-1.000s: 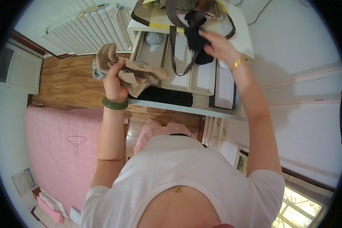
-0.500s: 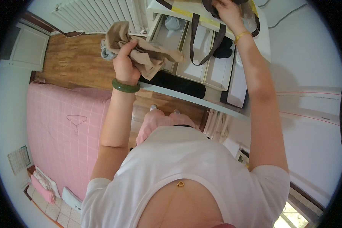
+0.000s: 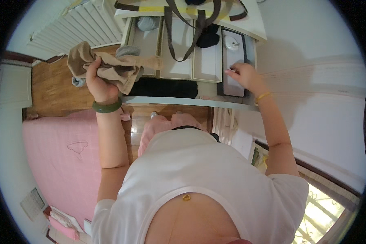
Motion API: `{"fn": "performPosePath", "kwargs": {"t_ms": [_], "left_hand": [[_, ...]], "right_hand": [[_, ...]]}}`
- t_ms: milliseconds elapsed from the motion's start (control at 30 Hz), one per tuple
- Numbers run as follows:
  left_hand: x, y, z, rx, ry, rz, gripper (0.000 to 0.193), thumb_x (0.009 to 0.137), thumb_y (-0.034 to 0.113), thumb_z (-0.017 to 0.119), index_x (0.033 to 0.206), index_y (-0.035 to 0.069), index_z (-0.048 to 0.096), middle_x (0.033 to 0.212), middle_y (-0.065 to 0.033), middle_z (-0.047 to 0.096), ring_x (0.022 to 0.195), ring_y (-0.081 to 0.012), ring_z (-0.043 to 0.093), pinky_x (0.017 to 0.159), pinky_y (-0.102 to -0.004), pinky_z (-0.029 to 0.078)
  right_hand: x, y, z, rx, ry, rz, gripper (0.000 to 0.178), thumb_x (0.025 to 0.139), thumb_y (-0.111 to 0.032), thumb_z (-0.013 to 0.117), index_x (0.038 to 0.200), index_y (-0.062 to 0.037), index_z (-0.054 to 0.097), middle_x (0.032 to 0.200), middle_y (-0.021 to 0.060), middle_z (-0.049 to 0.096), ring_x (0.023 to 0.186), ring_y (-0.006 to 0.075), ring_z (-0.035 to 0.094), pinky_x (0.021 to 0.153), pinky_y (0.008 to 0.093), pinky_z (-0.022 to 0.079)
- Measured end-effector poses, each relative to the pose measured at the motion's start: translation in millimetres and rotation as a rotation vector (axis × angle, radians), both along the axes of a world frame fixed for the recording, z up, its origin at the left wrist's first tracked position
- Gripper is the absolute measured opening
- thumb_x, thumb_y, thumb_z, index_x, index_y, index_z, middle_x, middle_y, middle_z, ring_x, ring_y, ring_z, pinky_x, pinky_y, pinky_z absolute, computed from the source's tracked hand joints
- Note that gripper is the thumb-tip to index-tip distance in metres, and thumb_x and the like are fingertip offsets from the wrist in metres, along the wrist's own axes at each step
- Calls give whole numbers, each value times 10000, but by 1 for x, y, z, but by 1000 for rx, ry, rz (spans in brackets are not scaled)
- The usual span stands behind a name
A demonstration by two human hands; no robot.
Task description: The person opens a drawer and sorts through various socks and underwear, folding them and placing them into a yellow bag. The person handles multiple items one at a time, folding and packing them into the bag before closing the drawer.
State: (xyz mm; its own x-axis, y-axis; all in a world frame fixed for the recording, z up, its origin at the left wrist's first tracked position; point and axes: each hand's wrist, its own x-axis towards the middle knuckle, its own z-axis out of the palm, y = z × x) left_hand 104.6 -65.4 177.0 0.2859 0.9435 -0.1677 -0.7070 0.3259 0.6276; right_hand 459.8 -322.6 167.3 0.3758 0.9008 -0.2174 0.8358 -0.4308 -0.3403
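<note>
My left hand (image 3: pixel 101 83) is closed round a bunch of socks (image 3: pixel 118 69), mostly beige with some grey; one beige sock end hangs over the drawer's left compartment. My right hand (image 3: pixel 247 77) is over the right end of the open drawer (image 3: pixel 173 99), above a long pale box with a dark rim (image 3: pixel 234 87). Its thumb and fingers look slightly apart, and I see nothing held in them. Dark socks (image 3: pixel 208 36) lie in the compartment beside that box. A grey balled item (image 3: pixel 147 23) sits in the far left compartment.
A bag with dark straps (image 3: pixel 168 36) and yellow trim stands on the white dresser top (image 3: pixel 252 22), its straps hanging over the drawer. A white round device (image 3: pixel 232 42) rests in the drawer. Black folded cloth (image 3: pixel 162 88) lies along its front. A pink-covered bed (image 3: pixel 61 150) is at left.
My right hand has left the bag and the dark item there and come down over the drawer's right side. The left hand still holds the socks. The whole view has shifted.
</note>
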Motion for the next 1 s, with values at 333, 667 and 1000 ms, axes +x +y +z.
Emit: {"fn": "performPosePath", "kwargs": {"t_ms": [333,667,1000], "left_hand": [[6,-11,16,68,121,-87,181,874,87,586,1051,63,557,982,-56,611,934,-218,595,854,-368,501],[9,-4,13,64,52,-135,179,879,89,591,1056,68,576,997,-54,621,947,-228,600,867,-390,496],[14,-11,19,50,48,-72,215,861,66,592,1074,58,563,997,-56,607,960,-225,586,877,-383,486]], "right_hand": [[8,30,-6,131,-261,160,350,913,-291,519,932,46,615,928,240,628,876,386,622,772,453,511],[55,80,-21,74,-632,81,181,806,-73,572,947,-46,682,936,194,668,857,362,656,711,458,541],[-47,60,31,283,-96,355,170,829,-133,621,952,-46,702,938,151,676,875,338,633,785,405,517]]}}
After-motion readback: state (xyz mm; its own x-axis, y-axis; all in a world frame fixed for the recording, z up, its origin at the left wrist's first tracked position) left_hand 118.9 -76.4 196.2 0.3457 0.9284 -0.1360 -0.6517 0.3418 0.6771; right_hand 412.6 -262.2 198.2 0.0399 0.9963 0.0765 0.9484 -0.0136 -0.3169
